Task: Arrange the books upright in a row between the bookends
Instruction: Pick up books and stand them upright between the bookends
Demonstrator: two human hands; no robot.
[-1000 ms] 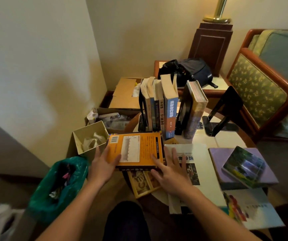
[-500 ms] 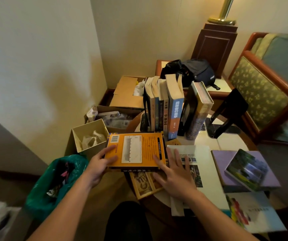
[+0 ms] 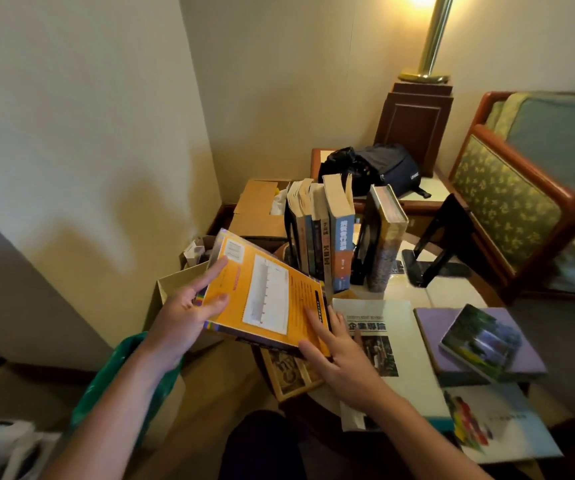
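An orange book [image 3: 265,292] is tilted up off the table, its left end raised. My left hand [image 3: 189,308] grips its left edge, fingers on the cover. My right hand [image 3: 334,348] holds its lower right corner, fingers spread along the edge. Behind it several books [image 3: 320,233] stand upright against a black bookend [image 3: 291,237] on their left. A thick book [image 3: 385,237] leans just to their right. A second black bookend [image 3: 438,244] stands apart further right. A white book [image 3: 383,337], a purple book [image 3: 431,327] with a small green book [image 3: 480,341] on it, and others lie flat.
A brown-covered book [image 3: 288,372] lies under the orange one at the round table's [image 3: 452,294] near edge. Cardboard boxes [image 3: 258,211] and a green bag [image 3: 130,382] sit on the floor to the left. An armchair [image 3: 521,202] stands right; a black bag [image 3: 383,168] behind.
The orange book has been lifted from lying flat and tilted, its left end rising. My left hand went up with it; my right hand stays at the lower right corner.
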